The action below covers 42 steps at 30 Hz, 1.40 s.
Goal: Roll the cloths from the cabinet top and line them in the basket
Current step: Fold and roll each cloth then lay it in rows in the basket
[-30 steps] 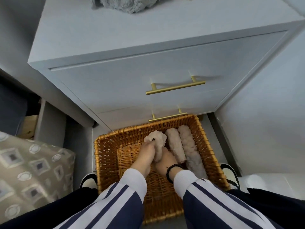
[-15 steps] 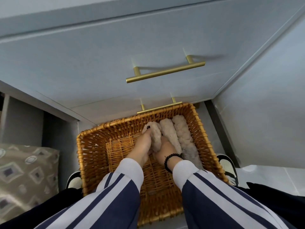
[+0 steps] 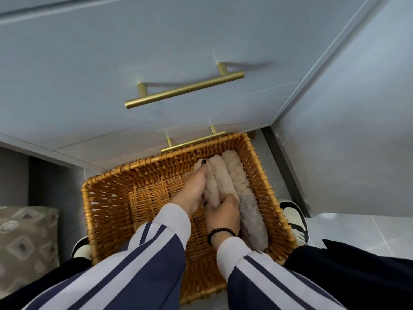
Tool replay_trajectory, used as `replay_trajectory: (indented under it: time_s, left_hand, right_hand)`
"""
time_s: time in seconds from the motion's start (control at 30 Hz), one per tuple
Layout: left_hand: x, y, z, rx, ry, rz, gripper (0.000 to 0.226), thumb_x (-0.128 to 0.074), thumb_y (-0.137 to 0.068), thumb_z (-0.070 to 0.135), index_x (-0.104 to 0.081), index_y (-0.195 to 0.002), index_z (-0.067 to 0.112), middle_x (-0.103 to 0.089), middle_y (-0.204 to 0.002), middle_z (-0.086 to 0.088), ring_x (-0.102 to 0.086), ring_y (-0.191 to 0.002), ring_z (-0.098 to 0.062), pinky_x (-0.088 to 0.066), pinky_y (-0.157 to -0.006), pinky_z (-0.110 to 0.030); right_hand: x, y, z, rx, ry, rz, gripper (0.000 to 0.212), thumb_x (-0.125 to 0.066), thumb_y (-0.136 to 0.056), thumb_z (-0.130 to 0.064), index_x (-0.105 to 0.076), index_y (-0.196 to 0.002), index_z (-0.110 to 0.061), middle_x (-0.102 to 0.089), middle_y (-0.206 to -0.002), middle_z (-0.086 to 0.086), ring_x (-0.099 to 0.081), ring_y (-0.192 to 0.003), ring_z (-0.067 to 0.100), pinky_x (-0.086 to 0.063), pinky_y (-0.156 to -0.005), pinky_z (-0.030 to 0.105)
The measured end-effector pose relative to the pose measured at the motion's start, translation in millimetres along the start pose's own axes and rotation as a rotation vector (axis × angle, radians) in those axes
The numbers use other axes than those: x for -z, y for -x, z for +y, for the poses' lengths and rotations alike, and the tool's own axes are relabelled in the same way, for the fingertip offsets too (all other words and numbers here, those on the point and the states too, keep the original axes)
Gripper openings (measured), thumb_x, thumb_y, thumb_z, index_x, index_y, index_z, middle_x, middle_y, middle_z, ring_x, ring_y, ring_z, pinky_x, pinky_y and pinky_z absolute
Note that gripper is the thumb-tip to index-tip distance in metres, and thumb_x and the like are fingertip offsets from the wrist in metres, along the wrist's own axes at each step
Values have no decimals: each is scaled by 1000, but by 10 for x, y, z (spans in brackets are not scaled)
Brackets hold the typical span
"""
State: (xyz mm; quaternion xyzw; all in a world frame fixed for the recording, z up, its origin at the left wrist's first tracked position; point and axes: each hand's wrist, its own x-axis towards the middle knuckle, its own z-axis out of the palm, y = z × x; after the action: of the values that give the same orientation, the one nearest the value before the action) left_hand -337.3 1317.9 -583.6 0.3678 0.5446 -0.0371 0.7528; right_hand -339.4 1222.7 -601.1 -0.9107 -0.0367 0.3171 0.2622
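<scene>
Both hands are down in the wicker basket (image 3: 107, 211) at the frame's lower centre. The left hand (image 3: 193, 190) and right hand (image 3: 223, 212) have fingers curled around a beige rolled cloth (image 3: 212, 186), pressed against two other rolls (image 3: 243, 191) to its right.

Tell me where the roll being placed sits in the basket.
In the head view, the roll lies held by both hands, left of two rolled cloths lining the basket's right wall.
</scene>
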Motion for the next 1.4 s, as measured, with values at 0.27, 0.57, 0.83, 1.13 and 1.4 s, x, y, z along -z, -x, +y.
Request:
replay_trajectory:
  time_s: [0.27,0.57,0.83,1.13,1.4]
  left_hand:
    - [-75,-51,-56,-5,-36,-8,26,-31,-104,41,-49,-111,24,-60,-94,3,-55,-80,-9,-42,-76,-30]
    - [25,24,-80,-13,1,53,35,-34,-103,40,-52,-122,18,-56,-112,1,-51,-98,-16,-40,-90,-34]
    - [190,355,-43,-47,-35,101,45,-35,-100,44,-52,-133,18,-59,-126,0,-53,-113,-19,-41,-98,-40]
    - [453,1047,285,-151,-8,162,60,-35,-102,44,-25,-151,11,-32,-154,-9,-31,-141,-25,-28,-112,-46]
    - [599,1807,357,-277,-106,131,58,-37,-101,46,-33,-148,11,-44,-146,-9,-37,-137,-27,-33,-109,-47]
  right_hand:
    - [47,-128,90,2,-76,-28,23,-65,-85,-21,-54,-103,-13,-53,-114,7,-55,-98,25,-47,-79,31]
    - [59,-28,70,5,-92,-23,26,-62,-87,-21,-53,-110,-14,-52,-120,7,-55,-100,22,-41,-74,26]
    - [202,145,-145,12,-110,12,20,-62,-85,-19,-51,-101,-16,-54,-114,7,-57,-94,26,-48,-75,31]
    - [805,485,-369,91,-180,41,24,-55,-87,-5,-56,-110,-10,-48,-124,9,-52,-108,26,-36,-79,25]
    - [1321,809,-540,218,-221,61,13,-53,-86,-6,-59,-90,-16,-57,-112,8,-55,-104,30,-38,-82,27]
